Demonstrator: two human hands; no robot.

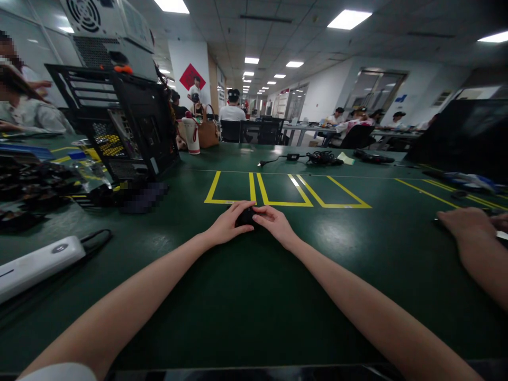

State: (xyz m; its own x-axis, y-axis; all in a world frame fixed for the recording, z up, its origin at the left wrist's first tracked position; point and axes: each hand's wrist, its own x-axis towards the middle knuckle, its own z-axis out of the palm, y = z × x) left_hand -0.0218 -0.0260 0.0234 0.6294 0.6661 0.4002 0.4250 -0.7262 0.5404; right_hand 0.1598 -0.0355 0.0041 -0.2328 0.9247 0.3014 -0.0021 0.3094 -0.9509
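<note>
Object in the hands is one small black thing, dark all over, looks kinda rounded along the bit I can make out, but most of it is covered so I honestly can't tell what it is. It's just on the near side of the yellow tape boxes, at the green tabletop; can't tell if it's resting there or lifted slightly. Left hand has it clamped between thumb and curled fingers, and the right hand has its fingers bunched together with the tips at its right edge, though I can't tell if they're pinching it. As for counts: three yellow tape boxes, one white plastic unit with a round button off to the left, one black PC case with one silver metal box on top, one white cup next to one brown handbag, and one two-pin plug lying beyond the tape. Plus one co-worker's hand at far right.
</note>
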